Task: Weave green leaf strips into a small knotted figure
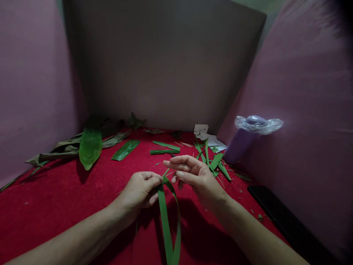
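Observation:
My left hand (142, 189) pinches a long green leaf strip (166, 224) between thumb and fingers, near the middle of the view. The strip is folded at the pinch, and its lengths hang down toward me past the bottom edge. Just to the right, my right hand (194, 176) is raised with its fingers spread and nothing in them. Its fingertips are close to the fold; whether any of them touches it I cannot tell. A thin pointed end of green pokes up above my left thumb. My left fingers partly hide the fold.
Broad green leaves (91, 147) and a cut leaf piece (125, 149) lie on the red cloth (68, 195) at left. Several leaf scraps (217, 162) lie at right, near white papers (213, 141). A purple container (239, 143) with clear plastic and a black flat object (275, 206) line the right wall.

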Demonstrator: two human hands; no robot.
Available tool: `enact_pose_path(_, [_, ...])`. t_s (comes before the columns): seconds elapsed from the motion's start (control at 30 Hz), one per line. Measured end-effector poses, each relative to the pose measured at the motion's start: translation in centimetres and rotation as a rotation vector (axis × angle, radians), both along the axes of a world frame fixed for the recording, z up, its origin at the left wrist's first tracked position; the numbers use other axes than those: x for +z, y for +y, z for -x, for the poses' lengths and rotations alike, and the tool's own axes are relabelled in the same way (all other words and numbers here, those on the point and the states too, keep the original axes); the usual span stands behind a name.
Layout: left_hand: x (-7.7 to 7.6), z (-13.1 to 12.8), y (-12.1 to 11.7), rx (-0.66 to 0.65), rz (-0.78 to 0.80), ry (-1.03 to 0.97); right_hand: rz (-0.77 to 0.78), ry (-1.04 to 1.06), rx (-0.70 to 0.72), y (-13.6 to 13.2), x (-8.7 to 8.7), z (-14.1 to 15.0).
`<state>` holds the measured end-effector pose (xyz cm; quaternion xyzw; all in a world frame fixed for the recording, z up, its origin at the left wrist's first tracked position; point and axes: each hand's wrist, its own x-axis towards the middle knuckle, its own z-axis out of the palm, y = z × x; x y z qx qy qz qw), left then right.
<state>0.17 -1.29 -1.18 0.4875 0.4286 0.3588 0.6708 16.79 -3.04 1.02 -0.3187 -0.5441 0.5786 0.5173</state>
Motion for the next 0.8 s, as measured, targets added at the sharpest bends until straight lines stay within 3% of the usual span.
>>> enact_pose_path(0.07, [0.2,0.0,-0.1,-0.015,0.003,-0.002,-0.077,-0.060,-0.035,0.0,-0.1,0.2])
enact_pose_path(0.13, [0.3,0.0,-0.1,-0.018,-0.002,-0.009,-0.168,-0.161,-0.169,-0.1,-0.3,0.3])
enact_pose_path(0.27, [0.3,0.1,0.0,0.019,-0.007,-0.054,-0.493,-0.550,-0.427,0.0,-1.0,0.2])
enact_pose_path(0.43, [-0.1,0.2,0.3,0.024,-0.004,-0.077,-0.837,-1.055,-0.358,0.3,-1.7,-0.1])
enact_pose_path(0.53, [0.0,0.2,0.4,0.038,-0.014,-0.081,-0.948,-1.103,-0.296,0.4,-1.9,-0.1])
enact_pose_path(0.63, [0.0,0.2,0.4,0.019,-0.022,-0.097,-1.030,-1.051,-0.321,0.3,-2.1,-0.1])
enact_pose_path(0.8, [0.0,0.5,0.2,-0.066,-0.013,-0.119,-1.013,-1.038,-0.307,0.0,-2.0,-0.1])
